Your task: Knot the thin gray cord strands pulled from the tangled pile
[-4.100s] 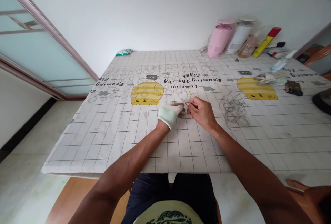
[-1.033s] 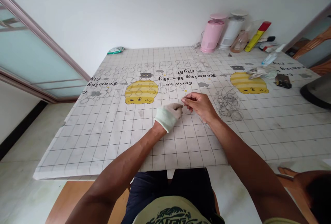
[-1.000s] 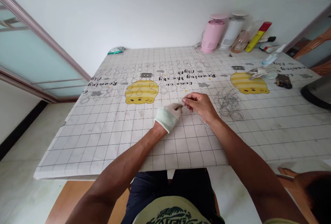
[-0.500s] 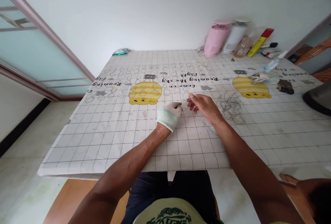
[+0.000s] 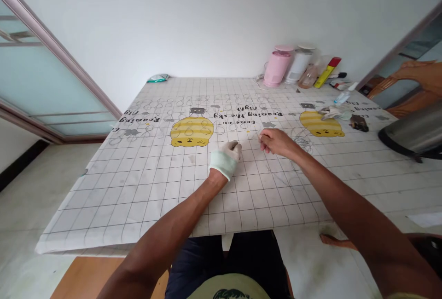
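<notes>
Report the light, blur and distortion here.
Head view: soft light, no hard shadows on the tablecloth; head view: wide-lens stretch on the metal vessel at the right edge; head view: wire tangle faint, fine detail at the right hand unclear.

A plain white wall point(image 5: 172, 23) adjoins a frosted-panel door point(image 5: 58, 78) above pale flooring point(image 5: 37, 198)

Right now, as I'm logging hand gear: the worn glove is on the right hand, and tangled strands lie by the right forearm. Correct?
No: the head view shows the worn glove on the left hand; the right hand is bare. Tangled strands do lie by the right forearm.
</notes>
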Available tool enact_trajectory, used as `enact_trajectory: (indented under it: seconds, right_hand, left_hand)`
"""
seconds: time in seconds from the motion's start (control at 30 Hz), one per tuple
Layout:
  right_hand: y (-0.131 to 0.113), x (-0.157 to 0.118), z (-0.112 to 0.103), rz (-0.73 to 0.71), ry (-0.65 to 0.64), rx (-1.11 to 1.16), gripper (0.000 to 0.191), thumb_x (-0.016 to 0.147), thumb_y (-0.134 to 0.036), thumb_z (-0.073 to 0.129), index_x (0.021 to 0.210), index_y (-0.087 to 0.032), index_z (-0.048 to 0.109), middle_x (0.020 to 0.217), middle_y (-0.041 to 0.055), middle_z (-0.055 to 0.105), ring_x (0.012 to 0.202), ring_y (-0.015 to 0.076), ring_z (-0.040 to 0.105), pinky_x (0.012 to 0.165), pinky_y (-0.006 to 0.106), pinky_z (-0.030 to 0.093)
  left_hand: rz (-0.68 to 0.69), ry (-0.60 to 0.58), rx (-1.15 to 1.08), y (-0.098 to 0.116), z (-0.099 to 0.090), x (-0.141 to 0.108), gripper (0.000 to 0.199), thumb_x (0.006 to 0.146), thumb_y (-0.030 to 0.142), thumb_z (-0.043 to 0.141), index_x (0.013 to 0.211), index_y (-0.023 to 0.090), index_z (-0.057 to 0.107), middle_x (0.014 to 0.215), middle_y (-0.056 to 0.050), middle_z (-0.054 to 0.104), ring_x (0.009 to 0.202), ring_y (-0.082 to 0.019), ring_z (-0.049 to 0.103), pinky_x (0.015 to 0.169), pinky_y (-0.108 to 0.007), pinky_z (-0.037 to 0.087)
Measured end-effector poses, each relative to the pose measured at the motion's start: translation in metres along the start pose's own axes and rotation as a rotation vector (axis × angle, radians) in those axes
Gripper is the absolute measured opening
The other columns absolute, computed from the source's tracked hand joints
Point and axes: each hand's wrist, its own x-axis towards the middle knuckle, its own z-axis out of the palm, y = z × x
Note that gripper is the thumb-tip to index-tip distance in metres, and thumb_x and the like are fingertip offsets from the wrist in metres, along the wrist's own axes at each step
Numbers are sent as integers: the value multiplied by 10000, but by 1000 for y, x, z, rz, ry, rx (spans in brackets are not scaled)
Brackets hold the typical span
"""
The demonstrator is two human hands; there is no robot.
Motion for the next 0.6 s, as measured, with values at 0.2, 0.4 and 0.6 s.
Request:
enact_trajectory:
  seconds: [0.2,0.4,0.6]
  right_hand:
    - [23,50,-37,95,-33,-97,229,1021,-234,559,794,-205,563,721,59,734,520,135,606,453,243,420]
    - [30,97,-35,121,-83,-214,231,996,-287,624,786,-192,623,690,62,729,485,137,572,516,266,444]
    - [24,122,-32,98,-137,-389,215,931,-336,673,810,-168,730,665,133,717,590,229,639,635,361,517]
  left_hand:
    - [0,-4,14,-5,1,-1,290,998,311,489,906,238,755,839,-33,755,751,-177,707,666,-262,498]
    - [-40,-4,-1,-12,3,4,307,1004,330,509,1106,248,787,905,-36,783,751,-178,722,689,-269,523]
    - [-19,-4,69,-15,5,6,316,1003,315,506,1096,250,800,899,-37,789,790,-195,735,718,-285,523]
